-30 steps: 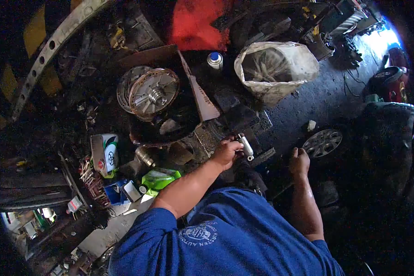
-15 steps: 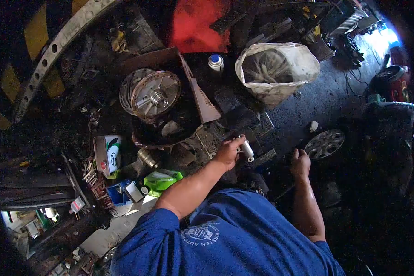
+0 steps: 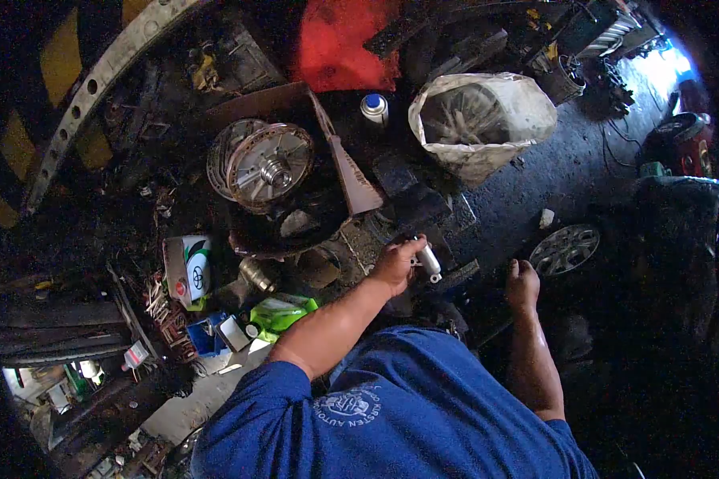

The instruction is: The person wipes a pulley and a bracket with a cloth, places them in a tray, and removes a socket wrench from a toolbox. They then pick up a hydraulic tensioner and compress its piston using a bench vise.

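My left hand (image 3: 397, 266) is closed around a small silver metal cylinder (image 3: 430, 262) with a little eye at its lower end; its exact kind I cannot make out. Off to the right, my right hand (image 3: 522, 281) is curled into a fist with the thumb on top. Whatever may be inside that fist is hidden. Just beyond it on the floor lies a round spoked metal disc (image 3: 566, 250). Ahead of my left hand, a worn cardboard box (image 3: 351, 177) holds a round metal housing with a splined shaft (image 3: 273, 170).
A spray can with a blue cap (image 3: 374, 108) stands behind the box. To its right is a white sack (image 3: 527, 112) with a finned metal part inside. Left of my forearm are a green plastic pack (image 3: 281, 314), a white-and-green container (image 3: 188, 271) and a blue box (image 3: 206, 335).
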Action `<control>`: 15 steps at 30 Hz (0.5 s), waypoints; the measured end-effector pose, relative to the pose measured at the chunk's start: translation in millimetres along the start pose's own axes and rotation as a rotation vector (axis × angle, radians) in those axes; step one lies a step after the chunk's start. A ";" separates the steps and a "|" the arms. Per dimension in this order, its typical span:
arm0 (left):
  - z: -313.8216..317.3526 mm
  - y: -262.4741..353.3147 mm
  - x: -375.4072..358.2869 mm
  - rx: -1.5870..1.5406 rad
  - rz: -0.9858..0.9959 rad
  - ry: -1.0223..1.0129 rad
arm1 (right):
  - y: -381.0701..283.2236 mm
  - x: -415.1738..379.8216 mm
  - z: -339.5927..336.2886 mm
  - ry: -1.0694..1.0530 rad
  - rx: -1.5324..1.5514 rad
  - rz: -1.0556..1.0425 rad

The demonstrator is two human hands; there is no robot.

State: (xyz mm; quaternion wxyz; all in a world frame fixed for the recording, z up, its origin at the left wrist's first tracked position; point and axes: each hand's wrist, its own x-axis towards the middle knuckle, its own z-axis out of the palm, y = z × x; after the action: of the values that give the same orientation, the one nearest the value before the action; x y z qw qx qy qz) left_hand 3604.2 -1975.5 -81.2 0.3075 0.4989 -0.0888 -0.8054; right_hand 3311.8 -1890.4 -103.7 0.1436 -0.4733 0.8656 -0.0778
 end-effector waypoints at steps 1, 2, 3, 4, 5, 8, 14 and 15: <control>-0.3 -0.5 0.4 0.006 -0.016 0.021 | -1.8 -1.1 -3.6 -0.023 -0.009 0.005; -0.7 -0.9 1.1 0.012 -0.031 0.041 | -4.9 -1.5 -7.1 -0.045 -0.019 0.010; -1.4 -1.1 1.6 0.012 -0.031 0.041 | -2.4 -1.1 -5.2 -0.045 -0.019 0.010; -2.6 -1.0 2.0 -0.002 -0.027 0.022 | 1.5 -0.6 -1.9 -0.051 0.013 0.008; -4.2 -2.1 3.7 -0.016 -0.022 0.003 | -3.9 -0.3 -4.9 -0.057 0.045 0.006; -6.7 -9.5 10.9 -0.078 0.011 -0.029 | -16.9 -1.5 -19.8 -0.141 0.078 0.027; -11.0 -15.6 17.4 -0.093 0.003 -0.022 | -9.0 -3.2 -11.9 -0.078 0.069 0.011; -11.5 -14.8 17.1 -0.090 0.001 -0.022 | -7.4 -3.2 -10.5 -0.079 0.070 0.014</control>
State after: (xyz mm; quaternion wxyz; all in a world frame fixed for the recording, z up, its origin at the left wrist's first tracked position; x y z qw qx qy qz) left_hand 3602.7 -1971.9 -106.2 0.3289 0.4756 -0.0558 -0.8139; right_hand 3316.0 -1891.8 -91.2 0.1946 -0.4646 0.8593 -0.0883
